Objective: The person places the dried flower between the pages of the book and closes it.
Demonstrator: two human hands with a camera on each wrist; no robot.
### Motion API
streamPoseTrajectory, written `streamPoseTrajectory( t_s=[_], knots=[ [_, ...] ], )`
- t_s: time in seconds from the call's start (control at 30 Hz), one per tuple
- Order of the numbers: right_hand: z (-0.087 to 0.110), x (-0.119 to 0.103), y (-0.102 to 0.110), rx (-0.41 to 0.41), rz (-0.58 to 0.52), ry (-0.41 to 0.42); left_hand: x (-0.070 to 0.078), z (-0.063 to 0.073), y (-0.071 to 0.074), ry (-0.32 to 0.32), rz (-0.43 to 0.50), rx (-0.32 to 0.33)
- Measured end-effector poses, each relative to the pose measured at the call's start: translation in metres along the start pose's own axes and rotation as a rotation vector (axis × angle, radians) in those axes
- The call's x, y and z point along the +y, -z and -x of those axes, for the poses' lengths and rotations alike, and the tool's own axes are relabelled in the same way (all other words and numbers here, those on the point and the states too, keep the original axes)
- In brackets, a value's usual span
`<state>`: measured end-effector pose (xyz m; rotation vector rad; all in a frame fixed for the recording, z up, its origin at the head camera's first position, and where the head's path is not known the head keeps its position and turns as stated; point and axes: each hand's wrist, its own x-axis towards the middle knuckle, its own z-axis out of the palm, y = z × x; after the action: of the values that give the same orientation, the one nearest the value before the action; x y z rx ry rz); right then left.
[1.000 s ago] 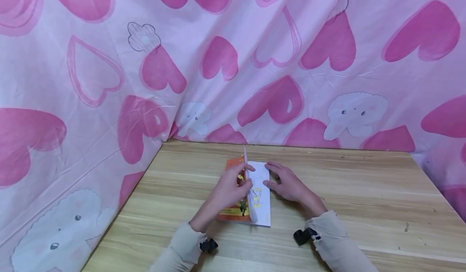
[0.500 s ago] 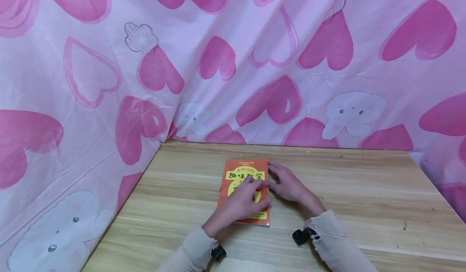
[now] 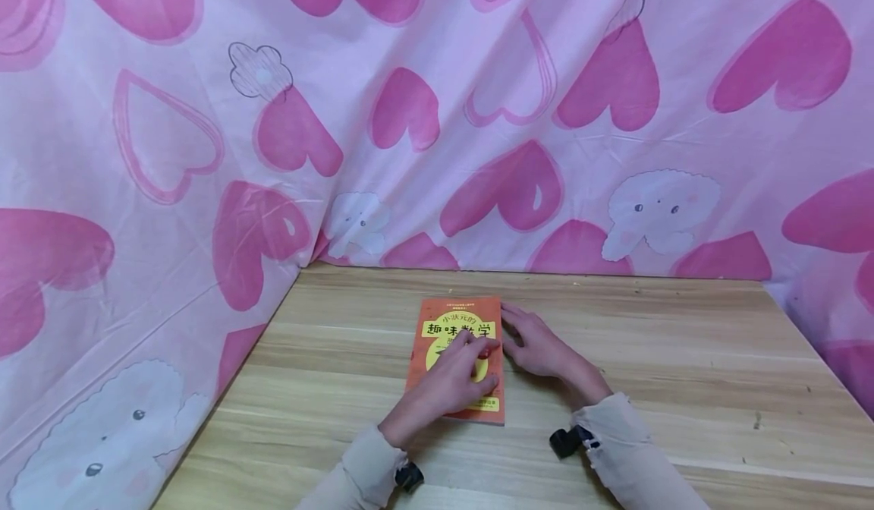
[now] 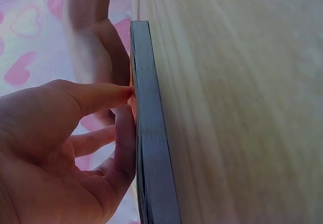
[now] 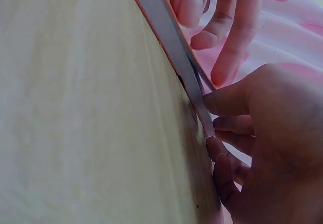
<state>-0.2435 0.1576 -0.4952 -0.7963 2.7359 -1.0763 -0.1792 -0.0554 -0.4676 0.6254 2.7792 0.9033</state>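
Observation:
A closed paperback book (image 3: 421,377) with an orange cover, a yellow circle and dark Chinese characters lies flat on the wooden table. My left hand (image 3: 447,381) rests on its front cover, fingertips down on the surface and fingers loosely bent. Along the book's right edge my right hand (image 3: 542,347) touches the side with thumb and fingertips. The right wrist view brings out the page block (image 5: 169,37), with a narrow gap under the cover close to the right thumb (image 5: 229,100). Part of the cover is hidden beneath the left hand.
The wooden table (image 3: 683,358) reaches back to a pink curtain (image 3: 471,115) printed with hearts and white puppy faces, which also hangs along the left side. Black camera mounts (image 3: 567,443) sit on both wrists, by the beige sleeves.
The book stood open at a white drawn page; its cover and pages have swung over to the right and it is closed. My left hand has come down on the cover. The right hand stays at the edge.

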Motion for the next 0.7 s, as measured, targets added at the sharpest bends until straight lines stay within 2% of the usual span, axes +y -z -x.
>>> streamPoseTrajectory(
  t_s=[0.2,0.33,0.5,0.7],
  knots=[
    [0.005,-0.004,0.003,-0.022,0.030,-0.085,0.000,0.001,0.000,-0.015,-0.025,-0.007],
    [0.007,-0.006,0.006,-0.016,0.012,-0.105,0.001,0.002,0.000,-0.021,-0.035,-0.010],
    [0.009,-0.004,0.009,0.034,-0.052,-0.127,0.001,0.001,0.001,-0.012,-0.029,-0.005],
    [0.010,0.004,0.015,0.149,-0.038,-0.132,-0.006,-0.004,0.008,-0.028,0.015,0.026]
  ],
)
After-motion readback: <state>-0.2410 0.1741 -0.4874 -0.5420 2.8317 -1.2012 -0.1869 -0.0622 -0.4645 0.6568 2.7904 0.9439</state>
